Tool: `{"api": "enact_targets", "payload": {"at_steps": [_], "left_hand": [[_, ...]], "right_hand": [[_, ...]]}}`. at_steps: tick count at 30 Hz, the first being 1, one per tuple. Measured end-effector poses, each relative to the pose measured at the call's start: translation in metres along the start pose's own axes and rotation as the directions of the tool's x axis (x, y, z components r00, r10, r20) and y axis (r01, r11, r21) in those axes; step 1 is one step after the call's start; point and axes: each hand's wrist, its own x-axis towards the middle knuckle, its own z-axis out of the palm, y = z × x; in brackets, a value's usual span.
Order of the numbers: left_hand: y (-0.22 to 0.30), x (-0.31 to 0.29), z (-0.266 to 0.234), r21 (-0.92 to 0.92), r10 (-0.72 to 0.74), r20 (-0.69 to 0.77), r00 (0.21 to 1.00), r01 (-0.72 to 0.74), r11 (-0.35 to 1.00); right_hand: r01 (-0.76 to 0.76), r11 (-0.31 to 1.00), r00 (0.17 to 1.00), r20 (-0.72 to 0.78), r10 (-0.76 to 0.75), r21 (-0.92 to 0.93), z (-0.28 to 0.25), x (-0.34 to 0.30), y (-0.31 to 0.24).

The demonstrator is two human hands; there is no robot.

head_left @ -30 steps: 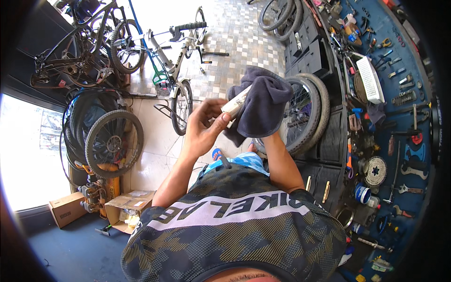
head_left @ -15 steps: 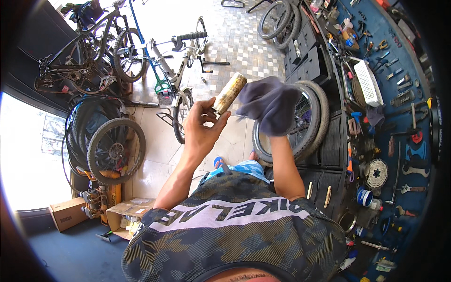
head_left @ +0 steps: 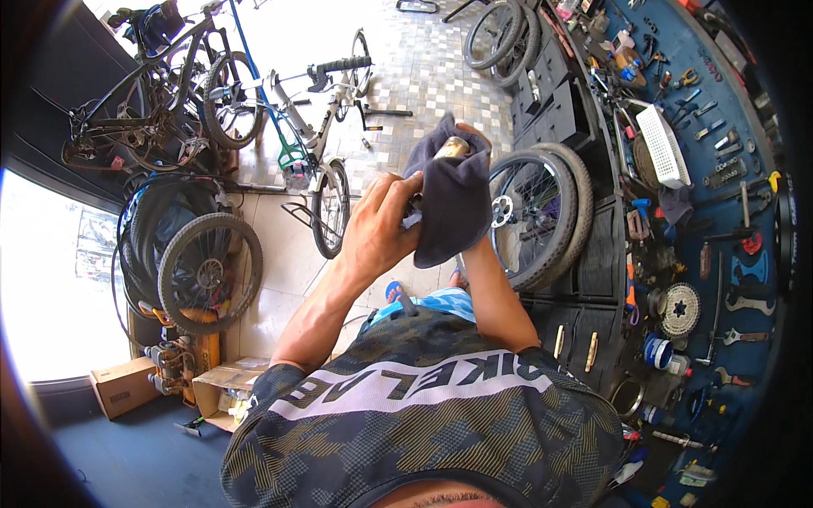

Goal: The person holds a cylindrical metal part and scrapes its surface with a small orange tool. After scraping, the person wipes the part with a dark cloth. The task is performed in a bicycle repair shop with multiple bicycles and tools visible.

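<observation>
My left hand [head_left: 381, 222] is closed round the lower end of a short, grimy metal tube [head_left: 454, 150], held tilted in front of my chest. A dark grey cloth [head_left: 454, 210] is wrapped about the tube, leaving only its upper end showing. My right hand [head_left: 479, 257] is closed on the cloth from the far right side. Most of its fingers are hidden by the fabric, with a bit of one showing beside the tube's end.
A white bicycle [head_left: 315, 140] stands ahead to the left. Loose wheels [head_left: 583, 203] lean against black drawers [head_left: 566, 118] on the right, below a bench and tool board [head_left: 720, 93]. More bicycle wheels [head_left: 209, 273] and a cardboard box [head_left: 124, 386] are at left.
The cloth has moved left from beside the tube and now wraps round it. My right hand came inward with it, while my left hand turned and shifted slightly.
</observation>
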Motion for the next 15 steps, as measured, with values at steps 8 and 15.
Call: {"api": "enact_targets", "payload": {"at_steps": [8, 15], "left_hand": [[0.007, 0.004, 0.0, -0.077, -0.113, -0.079, 0.99, 0.107, 0.991], [0.016, 0.015, -0.014, -0.093, -0.217, -0.051, 0.975, 0.212, 0.973]], "right_hand": [[-0.116, 0.981, 0.98, 0.146, 0.139, -0.155, -0.046, 0.021, 0.03], [0.323, 0.106, 0.937, 0.334, 0.106, -0.94, -0.027, 0.032, -0.032]]}}
